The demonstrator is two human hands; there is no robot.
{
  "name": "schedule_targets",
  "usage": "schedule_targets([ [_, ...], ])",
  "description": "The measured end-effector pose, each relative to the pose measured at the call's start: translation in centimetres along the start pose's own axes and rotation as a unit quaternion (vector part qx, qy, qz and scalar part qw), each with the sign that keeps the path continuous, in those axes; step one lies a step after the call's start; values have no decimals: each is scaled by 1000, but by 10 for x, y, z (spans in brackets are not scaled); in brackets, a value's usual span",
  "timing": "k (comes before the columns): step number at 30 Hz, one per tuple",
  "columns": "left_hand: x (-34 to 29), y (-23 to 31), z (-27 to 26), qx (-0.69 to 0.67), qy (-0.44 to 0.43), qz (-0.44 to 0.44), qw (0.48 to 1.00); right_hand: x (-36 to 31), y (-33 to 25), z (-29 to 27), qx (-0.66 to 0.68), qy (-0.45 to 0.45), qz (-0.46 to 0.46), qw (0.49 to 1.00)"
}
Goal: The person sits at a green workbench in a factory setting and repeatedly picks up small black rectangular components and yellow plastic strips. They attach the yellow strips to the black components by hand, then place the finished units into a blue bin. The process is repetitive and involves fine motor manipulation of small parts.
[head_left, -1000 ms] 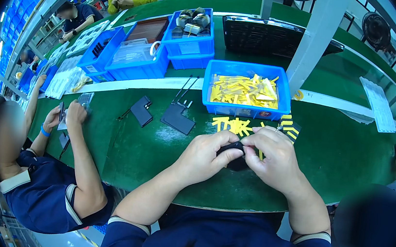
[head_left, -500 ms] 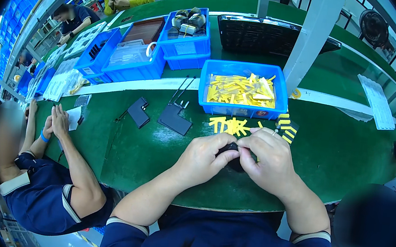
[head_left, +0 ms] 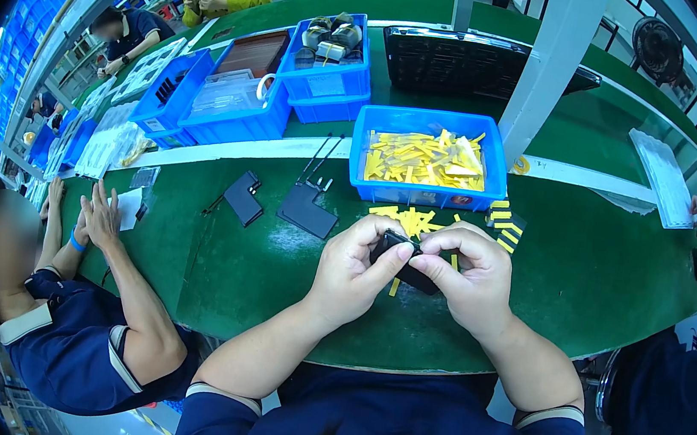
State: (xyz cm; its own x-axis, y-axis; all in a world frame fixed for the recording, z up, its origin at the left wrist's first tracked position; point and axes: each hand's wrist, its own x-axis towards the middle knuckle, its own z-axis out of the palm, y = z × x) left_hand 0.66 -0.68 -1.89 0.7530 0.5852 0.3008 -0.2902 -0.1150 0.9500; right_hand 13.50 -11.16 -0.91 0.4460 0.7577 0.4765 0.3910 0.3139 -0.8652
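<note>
A small black plastic housing (head_left: 420,279) is held up between my two hands above the near part of the green table. My left hand (head_left: 354,268) grips its left end, with the thumb lying along the upper edge. At that same edge my right hand (head_left: 472,283) pinches with thumb and forefinger; any small piece between those fingertips is hidden. Loose yellow strips (head_left: 411,219) lie just beyond my hands, and one yellow strip (head_left: 394,288) shows below the housing. To the left rest two flat black L-shaped housings with thin rods, a larger one (head_left: 308,209) and a smaller one (head_left: 243,199).
A blue bin (head_left: 426,196) full of yellow strips stands beyond my hands, beside a grey post (head_left: 551,77). Black-and-yellow striped pieces (head_left: 505,226) lie right of it. More blue bins (head_left: 234,125) stand back left. Co-workers sit on both sides.
My hands have tilted and parted slightly, so more of the black housing shows. The co-worker at right has leaned back, an arm now reaching to a white tray. The left co-worker's hands shifted slightly.
</note>
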Motion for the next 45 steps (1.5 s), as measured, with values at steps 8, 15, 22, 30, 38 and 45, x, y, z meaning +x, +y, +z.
schedule_targets([
  [8,-1,4,-8,60,-46,-31,997,2,-6,-4,-2,-23,-3,1000],
  [15,-2,3,-13,69,-81,-27,994,4,-7,-8,-35,-50,-49,997],
  [22,-1,4,-14,55,-108,-40,992,5,-5,-10,-6,-85,-56,995],
  [30,-4,13,-20,-2,-180,-138,974,5,-4,-11,31,-120,-35,992],
  [38,1,12,-14,-26,-124,-100,987,8,5,-13,68,-143,55,986],
  [45,3,3,-12,99,-80,-15,992,11,6,-14,160,-119,143,969],
])
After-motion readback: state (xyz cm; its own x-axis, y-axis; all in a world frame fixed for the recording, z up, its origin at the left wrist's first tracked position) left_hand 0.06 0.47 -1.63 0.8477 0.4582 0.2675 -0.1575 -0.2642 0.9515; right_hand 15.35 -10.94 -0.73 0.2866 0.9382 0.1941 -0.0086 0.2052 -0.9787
